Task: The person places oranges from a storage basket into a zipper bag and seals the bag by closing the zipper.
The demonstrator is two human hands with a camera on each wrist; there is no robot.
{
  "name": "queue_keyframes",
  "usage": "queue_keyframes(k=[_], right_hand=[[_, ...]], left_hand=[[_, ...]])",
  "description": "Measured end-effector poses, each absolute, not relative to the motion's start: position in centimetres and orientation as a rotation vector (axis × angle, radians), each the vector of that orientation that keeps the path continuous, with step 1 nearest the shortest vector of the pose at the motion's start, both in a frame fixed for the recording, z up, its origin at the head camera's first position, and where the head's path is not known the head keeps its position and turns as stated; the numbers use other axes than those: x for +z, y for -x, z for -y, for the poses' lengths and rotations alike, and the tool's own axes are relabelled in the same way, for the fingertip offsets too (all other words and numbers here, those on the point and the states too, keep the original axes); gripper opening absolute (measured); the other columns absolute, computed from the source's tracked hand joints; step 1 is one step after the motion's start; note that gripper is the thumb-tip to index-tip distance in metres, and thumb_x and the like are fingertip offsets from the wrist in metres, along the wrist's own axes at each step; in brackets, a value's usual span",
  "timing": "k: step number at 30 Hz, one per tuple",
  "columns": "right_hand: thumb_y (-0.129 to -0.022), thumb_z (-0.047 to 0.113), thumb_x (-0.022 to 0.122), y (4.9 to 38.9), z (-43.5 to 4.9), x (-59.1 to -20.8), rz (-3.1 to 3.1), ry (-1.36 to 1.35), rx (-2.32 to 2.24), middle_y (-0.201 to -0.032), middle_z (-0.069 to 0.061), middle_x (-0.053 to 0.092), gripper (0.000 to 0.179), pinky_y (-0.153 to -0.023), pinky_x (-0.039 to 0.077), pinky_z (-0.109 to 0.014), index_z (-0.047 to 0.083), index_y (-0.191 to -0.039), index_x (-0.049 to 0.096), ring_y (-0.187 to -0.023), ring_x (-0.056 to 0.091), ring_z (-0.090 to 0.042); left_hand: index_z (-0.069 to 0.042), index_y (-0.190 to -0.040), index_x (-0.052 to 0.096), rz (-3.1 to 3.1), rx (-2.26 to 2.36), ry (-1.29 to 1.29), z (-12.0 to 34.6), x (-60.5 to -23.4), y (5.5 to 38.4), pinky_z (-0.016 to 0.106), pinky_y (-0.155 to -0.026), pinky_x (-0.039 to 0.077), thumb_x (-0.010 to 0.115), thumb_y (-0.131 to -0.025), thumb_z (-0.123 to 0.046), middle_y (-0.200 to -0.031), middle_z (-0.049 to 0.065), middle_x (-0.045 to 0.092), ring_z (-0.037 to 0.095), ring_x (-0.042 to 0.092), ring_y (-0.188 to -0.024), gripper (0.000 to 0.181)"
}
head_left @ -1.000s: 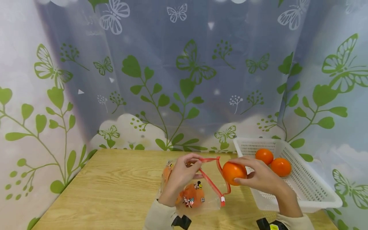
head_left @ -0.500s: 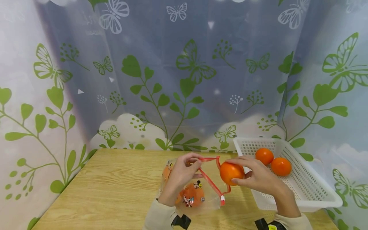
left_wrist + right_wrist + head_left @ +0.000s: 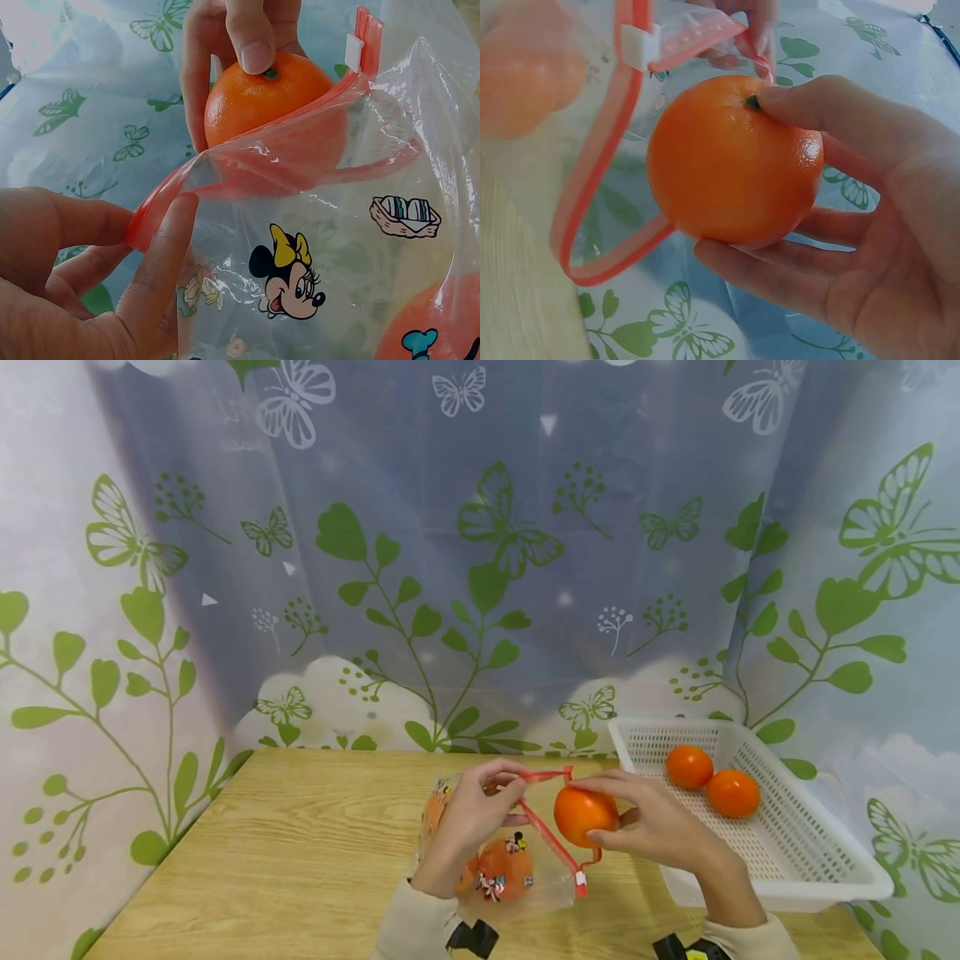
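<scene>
A clear zip bag [image 3: 551, 881] with cartoon prints and a red zip edge lies on the table, its mouth held apart. Orange fruits [image 3: 504, 867] show through its film. My left hand [image 3: 480, 810] pinches the red edge between thumb and fingers, as the left wrist view confirms. In my right hand [image 3: 660, 818] is an orange [image 3: 585, 817], gripped between the thumb by its green stem spot [image 3: 752, 102] and the curled fingers below. The orange stands at the bag's mouth, partly behind the red edge in the left wrist view. A white slider [image 3: 354, 52] sits at one end of the zip.
To the right stands a white perforated basket [image 3: 817, 881] with two oranges [image 3: 733, 794] in it. The wooden table [image 3: 300, 843] extends to the left. A curtain [image 3: 420, 610] printed with leaves and butterflies hangs behind and at both sides.
My right hand has moved left with the orange, from beside the red edge into the bag's opening. The left hand and the bag have stayed in place.
</scene>
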State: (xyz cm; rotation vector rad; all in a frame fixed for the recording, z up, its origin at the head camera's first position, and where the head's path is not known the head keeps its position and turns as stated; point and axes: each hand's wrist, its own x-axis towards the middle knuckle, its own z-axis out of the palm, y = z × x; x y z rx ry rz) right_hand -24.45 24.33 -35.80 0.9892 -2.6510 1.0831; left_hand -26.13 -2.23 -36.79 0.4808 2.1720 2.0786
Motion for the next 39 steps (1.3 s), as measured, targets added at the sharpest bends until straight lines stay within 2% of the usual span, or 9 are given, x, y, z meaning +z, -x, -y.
queue_keyframes(k=[5,11,22,30,39], right_hand=[[-0.088,0.025,0.084,24.9,-23.7,-36.4,2.635,-0.995,1.067,-0.14,-0.021,0.061,0.059,-0.076,0.064,-0.021,0.009,-0.14,0.062,-0.112,0.067,-0.035],[-0.087,0.023,0.085,25.3,-23.2,-36.9,2.622,-1.009,1.037,-0.132,-0.016,0.065,0.06,-0.075,0.066,-0.024,0.007,-0.139,0.061,-0.107,0.068,-0.032],[-0.081,0.007,0.086,25.8,-22.3,-37.6,2.61,-0.988,0.925,-0.129,-0.017,0.067,0.058,-0.073,0.066,-0.024,0.005,-0.135,0.064,-0.106,0.07,-0.035],[-0.08,0.009,0.087,26.1,-22.0,-38.0,2.621,-0.952,0.867,-0.129,-0.019,0.067,0.059,-0.071,0.063,-0.019,0.005,-0.134,0.065,-0.106,0.07,-0.035],[-0.08,0.006,0.087,26.2,-21.5,-38.5,2.604,-0.929,0.915,-0.135,-0.023,0.063,0.06,-0.069,0.064,-0.019,0.004,-0.135,0.064,-0.108,0.069,-0.039]], left_hand=[[-0.01,-0.121,0.073,-2.183,2.065,-0.484,2.2,-36.7,26.1,0.034,-0.076,0.067,0.061,-0.105,-0.015,-0.116,0.017,0.065,0.016,0.069,-0.081,0.02],[-0.01,-0.121,0.072,-2.192,2.05,-0.492,2.2,-36.7,26.1,0.033,-0.076,0.067,0.061,-0.105,-0.014,-0.118,0.017,0.064,0.016,0.069,-0.081,0.02],[-0.009,-0.12,0.072,-2.195,2.046,-0.511,2.2,-36.8,26.1,0.035,-0.077,0.067,0.061,-0.105,-0.015,-0.118,0.016,0.066,0.016,0.069,-0.083,0.02],[-0.008,-0.12,0.072,-2.195,2.048,-0.513,2.3,-36.8,26.1,0.033,-0.076,0.067,0.061,-0.105,-0.015,-0.115,0.015,0.066,0.015,0.069,-0.081,0.02],[-0.004,-0.122,0.07,-2.187,2.086,-0.54,2.5,-36.5,25.9,0.034,-0.077,0.067,0.06,-0.105,-0.015,-0.114,0.016,0.065,0.014,0.066,-0.08,0.022]])
